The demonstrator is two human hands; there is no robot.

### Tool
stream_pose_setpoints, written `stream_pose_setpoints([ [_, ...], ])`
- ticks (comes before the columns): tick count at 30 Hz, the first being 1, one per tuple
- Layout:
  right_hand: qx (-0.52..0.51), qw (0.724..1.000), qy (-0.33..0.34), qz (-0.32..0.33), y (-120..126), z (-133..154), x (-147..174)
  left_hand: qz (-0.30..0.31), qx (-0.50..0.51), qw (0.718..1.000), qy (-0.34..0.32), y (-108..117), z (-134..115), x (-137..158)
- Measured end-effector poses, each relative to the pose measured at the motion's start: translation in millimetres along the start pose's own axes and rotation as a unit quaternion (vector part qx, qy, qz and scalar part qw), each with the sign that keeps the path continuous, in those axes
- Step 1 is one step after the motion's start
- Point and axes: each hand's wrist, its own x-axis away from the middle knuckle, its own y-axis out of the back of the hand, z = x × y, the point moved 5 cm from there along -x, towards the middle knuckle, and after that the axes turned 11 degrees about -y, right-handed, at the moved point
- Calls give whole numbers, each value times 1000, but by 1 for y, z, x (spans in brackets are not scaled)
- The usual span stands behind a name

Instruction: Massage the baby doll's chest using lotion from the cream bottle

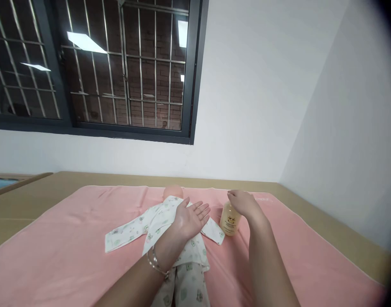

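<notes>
My left hand is held palm up with its fingers stretched out, above the chest of a baby doll. A pale, shiny patch shows on this palm. The doll lies on its back or front, I cannot tell which, in a white printed top and matching trousers. At the right, my right hand is bent over the top of a pale yellow lotion bottle, its fingers closed there. That hand hides the bottle's top. The bottle stands upright beside the doll's sleeve end.
A pink mat covers most of the tan tabletop. Behind it rise a white wall and a dark-framed window with metal bars. A raised wooden edge runs along the left.
</notes>
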Motion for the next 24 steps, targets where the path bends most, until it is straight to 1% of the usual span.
stream_pose_setpoints([
  [2, -5, 1000, 7, 7, -1, 4, 7, -34, -13, 999, 9, 16, -14, 14],
  [4, -6, 999, 31, 21, -3, 13, 19, -60, -20, 998, 12, 26, -28, 24],
  [6, -14, 996, 83, 27, -2, 32, 36, -69, -20, 997, 3, 29, -41, 31],
  [9, -50, 980, 191, -11, 1, 71, 66, -65, -13, 998, -20, 24, -54, 43],
  [11, -72, 963, 257, -38, 1, 95, 84, -41, -1, 999, -20, 13, -57, 56],
  [13, -87, 946, 307, -54, -2, 113, 98, 4, 12, 1000, -12, 0, -57, 73],
  [16, -102, 930, 346, -75, -10, 127, 110, 88, 13, 996, -12, -18, -59, 101],
  [18, -107, 923, 358, -94, -14, 131, 118, 128, -9, 992, -21, -25, -66, 115],
  [21, -100, 916, 375, -105, -20, 137, 133, 143, -59, 987, -43, -27, -78, 125],
  [24, -85, 903, 413, -84, -25, 148, 157, 126, -106, 983, -79, -24, -85, 122],
])
